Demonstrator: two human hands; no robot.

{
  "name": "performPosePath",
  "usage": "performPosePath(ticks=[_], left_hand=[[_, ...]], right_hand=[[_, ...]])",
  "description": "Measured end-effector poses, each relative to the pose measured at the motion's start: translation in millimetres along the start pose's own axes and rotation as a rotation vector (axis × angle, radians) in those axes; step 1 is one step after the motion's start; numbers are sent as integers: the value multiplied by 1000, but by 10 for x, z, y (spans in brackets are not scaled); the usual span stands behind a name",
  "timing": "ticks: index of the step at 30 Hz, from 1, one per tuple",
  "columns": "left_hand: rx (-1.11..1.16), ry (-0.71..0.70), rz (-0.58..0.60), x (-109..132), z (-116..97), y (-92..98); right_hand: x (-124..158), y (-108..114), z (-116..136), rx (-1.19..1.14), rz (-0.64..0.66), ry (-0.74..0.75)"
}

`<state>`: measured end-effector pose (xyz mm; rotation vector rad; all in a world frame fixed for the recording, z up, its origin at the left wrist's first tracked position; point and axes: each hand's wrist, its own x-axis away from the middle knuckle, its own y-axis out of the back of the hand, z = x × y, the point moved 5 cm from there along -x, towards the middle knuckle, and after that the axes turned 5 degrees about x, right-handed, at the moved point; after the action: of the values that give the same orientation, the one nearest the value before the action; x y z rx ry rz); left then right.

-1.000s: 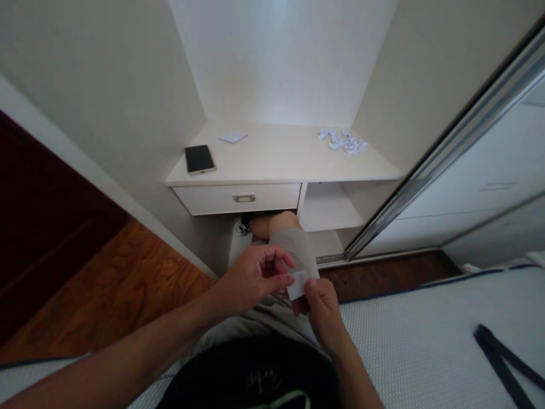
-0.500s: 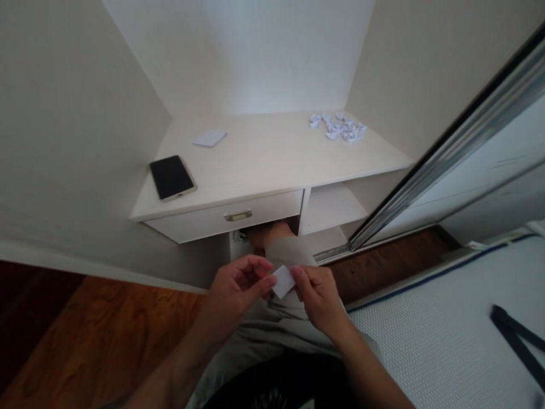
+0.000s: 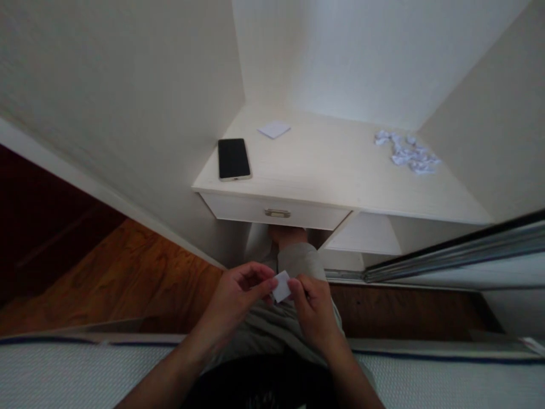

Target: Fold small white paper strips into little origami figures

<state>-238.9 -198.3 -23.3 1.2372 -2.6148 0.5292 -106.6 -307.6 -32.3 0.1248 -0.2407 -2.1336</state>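
Between my two hands, above my lap, is a small white square of paper (image 3: 281,287). My left hand (image 3: 242,289) pinches its left corner between thumb and fingers. On the opposite side, the thumb and curled fingers of my right hand (image 3: 313,304) grip the right corner. The fingers behind the paper are partly hidden. Beyond my hands, on a white shelf top (image 3: 315,170), lies a stack or sheet of white paper (image 3: 275,129). Several crumpled paper pieces (image 3: 411,154) are heaped at the right of that shelf top.
A dark-screened phone (image 3: 234,159) lies at the left of the shelf top. Below it is a drawer (image 3: 238,211) with a metal handle, with open compartments (image 3: 366,233) to its right. A sliding-door track (image 3: 460,255) runs at right. A pale mattress edge (image 3: 447,375) lies in front.
My head view has turned, so the shelf and its things appear shifted right and rotated. Both hands keep hold of the small paper, with little movement.
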Motion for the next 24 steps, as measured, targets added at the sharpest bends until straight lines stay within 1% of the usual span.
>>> performPosePath(ticks=[3,6,9,12,15,19,24], left_hand=[[35,42,7,-28,169,-90],[63,41,-24,-63,279,-190],[40,13,-63,-105,305,-266],[-28,-6,-60,-137,273,-302],[-92,-11,-39,-150,229,-271],[-169,-36,-29,-172,203,-162],[-313,-82,37,-226,209,-120]], right_hand=[[93,17,-167,-145,42,-114],[214,33,-268,-246,51,-192],[289,75,-298,-257,-35,-212],[288,92,-313,-232,-138,-226],[233,38,-324,-212,-182,-235],[159,-46,-298,-169,-182,-204],[109,8,-208,-50,-181,-103]])
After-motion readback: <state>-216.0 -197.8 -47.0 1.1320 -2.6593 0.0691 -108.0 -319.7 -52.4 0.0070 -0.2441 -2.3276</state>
